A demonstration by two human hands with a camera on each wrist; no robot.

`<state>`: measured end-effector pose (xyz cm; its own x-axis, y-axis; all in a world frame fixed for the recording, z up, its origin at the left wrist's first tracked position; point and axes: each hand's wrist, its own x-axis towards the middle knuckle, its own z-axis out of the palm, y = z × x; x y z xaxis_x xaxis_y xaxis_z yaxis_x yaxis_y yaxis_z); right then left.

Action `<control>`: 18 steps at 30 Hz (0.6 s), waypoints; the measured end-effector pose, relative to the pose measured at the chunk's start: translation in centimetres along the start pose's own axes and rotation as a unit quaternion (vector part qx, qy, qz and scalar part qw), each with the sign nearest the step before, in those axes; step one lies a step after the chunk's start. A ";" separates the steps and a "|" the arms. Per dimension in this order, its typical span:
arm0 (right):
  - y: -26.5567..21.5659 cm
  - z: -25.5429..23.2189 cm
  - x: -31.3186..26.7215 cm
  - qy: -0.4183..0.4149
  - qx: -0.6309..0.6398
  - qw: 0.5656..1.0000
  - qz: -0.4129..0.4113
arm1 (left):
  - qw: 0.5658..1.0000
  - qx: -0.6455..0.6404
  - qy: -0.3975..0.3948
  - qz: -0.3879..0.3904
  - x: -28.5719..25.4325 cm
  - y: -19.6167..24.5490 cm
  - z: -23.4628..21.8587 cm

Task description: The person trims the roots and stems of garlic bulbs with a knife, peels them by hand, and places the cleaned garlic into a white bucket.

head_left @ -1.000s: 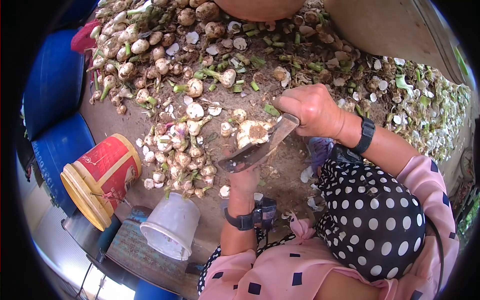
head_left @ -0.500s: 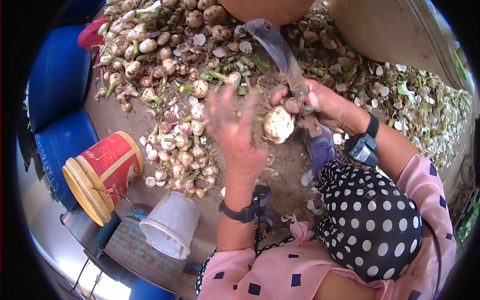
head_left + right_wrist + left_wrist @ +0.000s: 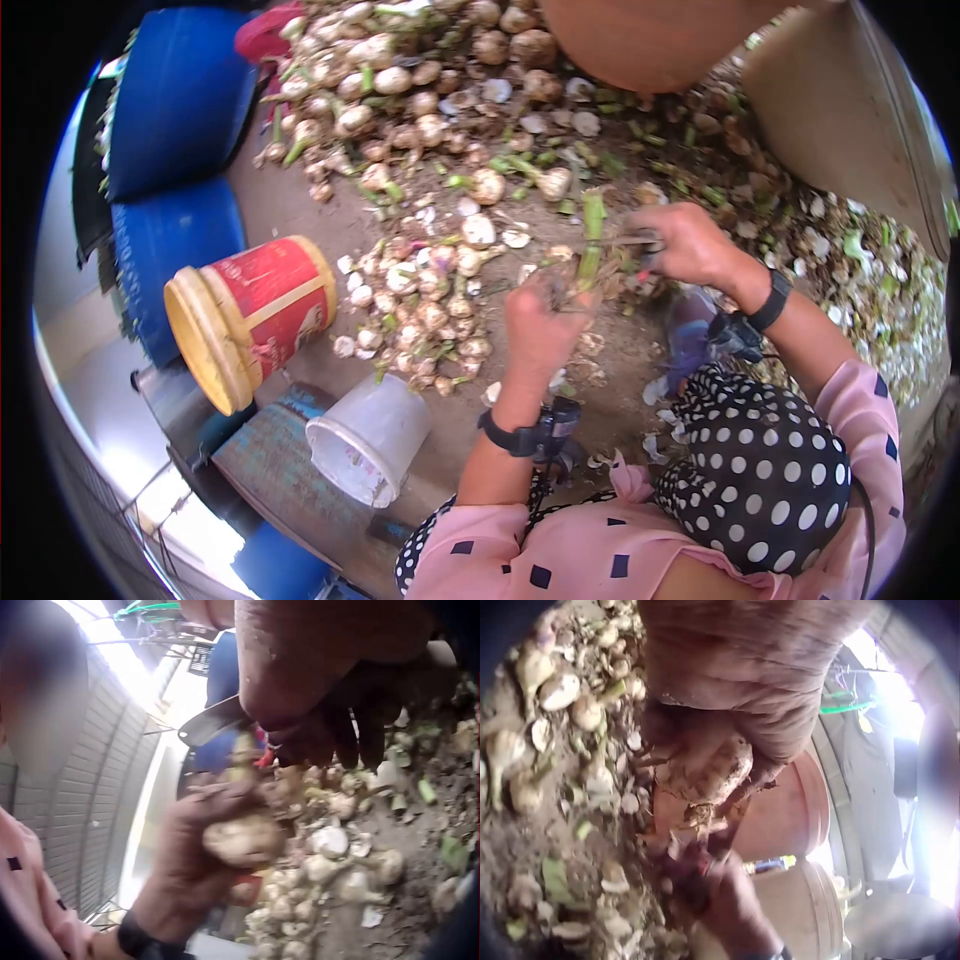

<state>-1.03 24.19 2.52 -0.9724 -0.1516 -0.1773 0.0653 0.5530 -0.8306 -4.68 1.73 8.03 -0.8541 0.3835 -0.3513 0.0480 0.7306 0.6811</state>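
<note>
My left hand (image 3: 545,325) grips a soil-stained whitish bulb (image 3: 244,841), fingers curled round it in the right wrist view. From the bulb a thick green stem (image 3: 591,235) stands up in the head view. My right hand (image 3: 688,243) holds a knife, and its blade (image 3: 212,724) shows beside the stem in the right wrist view. In the head view the blade overlaps the stem and is seen nearly edge-on. The bulb's root end (image 3: 701,814) faces the right hand in the left wrist view.
Bulbs lie in a small heap (image 3: 425,310) left of the hands, with a larger pile (image 3: 400,90) beyond. Peelings (image 3: 840,240) cover the ground at right. A red-yellow bucket (image 3: 255,315), a white bucket (image 3: 370,435), blue barrels (image 3: 180,100) and an orange-brown container (image 3: 640,40) stand around.
The left hand, reaching loose and blurred half a second ago, now holds a stemmed bulb near the knife. The knife has turned from pointing away to the stem. The head view has shifted.
</note>
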 end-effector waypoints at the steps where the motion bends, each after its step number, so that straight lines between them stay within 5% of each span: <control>1: 2.4 0.3 -0.5 -0.012 -0.003 0.998 0.060 | 0.987 -0.148 0.041 0.043 0.4 -0.7 -1.6; 2: 4.6 0.7 -1.7 0.007 -0.001 0.997 0.083 | 0.987 -0.140 0.059 0.046 1.5 -3.1 -3.4; 5: 5.3 0.6 -3.2 0.010 0.173 0.959 0.223 | 0.982 0.187 -0.015 0.005 4.4 -10.3 -11.0; 7: 6.4 2.1 -3.5 0.065 0.066 0.988 0.123 | 0.905 0.413 0.101 0.005 7.7 -14.0 -13.6; 8: 5.3 1.4 -2.9 0.016 0.090 0.980 0.175 | 0.931 0.326 0.115 -0.117 10.7 -15.5 -14.7; 11: 5.9 2.3 -3.1 0.073 0.065 0.983 0.153 | 0.940 0.202 0.220 -0.165 18.5 -19.0 -15.3; 13: 6.5 2.7 -3.4 0.085 0.066 0.982 0.152 | 0.918 0.278 0.114 -0.261 20.6 -13.7 -15.9; 14: 6.5 2.6 -3.4 0.096 0.060 0.981 0.160 | 0.921 0.305 0.062 -0.235 22.3 -15.0 -15.5; 18: 4.5 2.2 -3.3 0.060 0.111 0.967 0.219 | 0.918 0.319 0.073 -0.222 24.0 -16.8 -13.7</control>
<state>2.99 25.38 -1.78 -0.8583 0.1611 -0.4872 0.5112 0.3502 -0.7849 -33.05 -9.12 -3.04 -0.9211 -0.0788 -0.3812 -0.0685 0.9968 -0.0406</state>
